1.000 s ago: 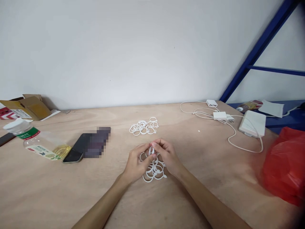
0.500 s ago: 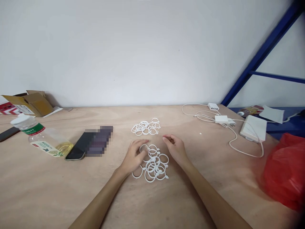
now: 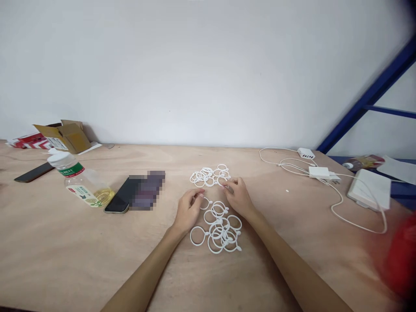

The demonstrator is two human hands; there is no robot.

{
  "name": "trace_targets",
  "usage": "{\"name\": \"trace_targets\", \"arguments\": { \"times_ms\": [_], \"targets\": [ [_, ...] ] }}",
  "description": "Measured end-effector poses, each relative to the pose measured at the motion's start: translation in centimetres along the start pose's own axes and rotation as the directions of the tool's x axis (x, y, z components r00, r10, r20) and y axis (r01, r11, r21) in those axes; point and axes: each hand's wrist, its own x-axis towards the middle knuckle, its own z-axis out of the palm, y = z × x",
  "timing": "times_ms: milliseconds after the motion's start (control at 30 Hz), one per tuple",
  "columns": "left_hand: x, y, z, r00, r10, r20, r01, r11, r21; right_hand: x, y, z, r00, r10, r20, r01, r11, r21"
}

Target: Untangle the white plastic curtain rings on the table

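Several thin white plastic rings, each with a small tab, lie on the wooden table in two heaps. The near heap of rings (image 3: pixel 218 232) is spread between my forearms; the far heap of rings (image 3: pixel 204 176) sits beyond my fingertips. My left hand (image 3: pixel 189 210) is closed, thumb and fingers pinched at the edge of one white ring (image 3: pixel 209 207) at the top of the near heap. My right hand (image 3: pixel 238 197) reaches the right end of the far heap, its fingertips pinched at the near edge of another white ring (image 3: pixel 222 177).
Left of the heaps lie a phone (image 3: pixel 118 200) beside a pixelated patch, a tilted bottle (image 3: pixel 76 180), a dark flat object (image 3: pixel 34 172) and an open cardboard box (image 3: pixel 73 136). Rightward are a white charger with cables (image 3: pixel 318 172), a white box (image 3: pixel 368 190) and a red bag (image 3: pixel 403 255).
The view has swung left, so everything sits farther right. My right hand has moved forward to the far heap. My left hand has closed from spread fingers to a pinch at a ring.
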Motion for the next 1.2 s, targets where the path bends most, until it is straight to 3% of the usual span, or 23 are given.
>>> {"name": "trace_targets", "arguments": {
  "times_ms": [133, 267, 333, 400, 500, 567, 700, 800, 900, 1000, 1200],
  "targets": [
    [-0.2, 1.0, 0.0, 1.000, -0.004, 0.004, 0.004, 0.997, -0.079, -1.9, -2.3, -2.3, 0.976, -0.177, 0.127, 0.148, 0.966, 0.214],
    [-0.6, 2.3, 0.2, 0.986, -0.073, 0.147, 0.107, 0.966, -0.237, -3.8, -4.6, -4.1, 0.935, -0.296, 0.196, 0.198, 0.892, 0.407],
    [-0.9, 2.8, 0.3, 0.968, -0.104, 0.229, 0.173, 0.936, -0.305, -4.3, -5.1, -4.2, 0.950, -0.257, 0.180, 0.139, 0.859, 0.493],
    [-1.2, 3.0, 0.4, 0.953, -0.129, 0.274, 0.220, 0.916, -0.334, -4.6, -5.3, -4.0, 0.980, -0.119, 0.158, 0.003, 0.808, 0.589],
    [-1.5, 3.2, 0.6, 0.942, -0.151, 0.299, 0.253, 0.907, -0.337, -4.6, -5.4, -3.6, 0.966, 0.128, 0.225, -0.256, 0.610, 0.750],
    [-1.7, 3.4, 0.8, 0.940, -0.138, 0.312, 0.244, 0.912, -0.331, -4.4, -5.4, -3.4, 0.929, 0.199, 0.312, -0.369, 0.433, 0.822],
    [-2.2, 3.8, 0.9, 0.958, -0.073, 0.278, 0.150, 0.952, -0.268, -4.2, -5.7, -3.4, 0.871, 0.197, 0.450, -0.477, 0.124, 0.870],
    [-2.6, 4.1, 0.9, 0.982, -0.001, 0.189, 0.027, 0.990, -0.136, -4.2, -5.8, -3.4, 0.836, 0.142, 0.530, -0.533, -0.018, 0.846],
    [-3.0, 4.3, 0.9, 0.988, 0.130, 0.083, -0.133, 0.991, 0.029, -4.3, -5.9, -3.2, 0.806, 0.098, 0.583, -0.578, -0.081, 0.812],
    [-3.4, 4.3, 1.0, 0.971, 0.237, 0.027, -0.238, 0.967, 0.093, -4.5, -6.0, -3.0, 0.783, 0.043, 0.621, -0.615, -0.096, 0.783],
    [-3.8, 4.1, 1.5, 0.971, 0.240, 0.018, -0.240, 0.967, 0.080, -4.9, -6.7, -2.8, 0.802, -0.007, 0.598, -0.594, -0.122, 0.795]
  ]
}}
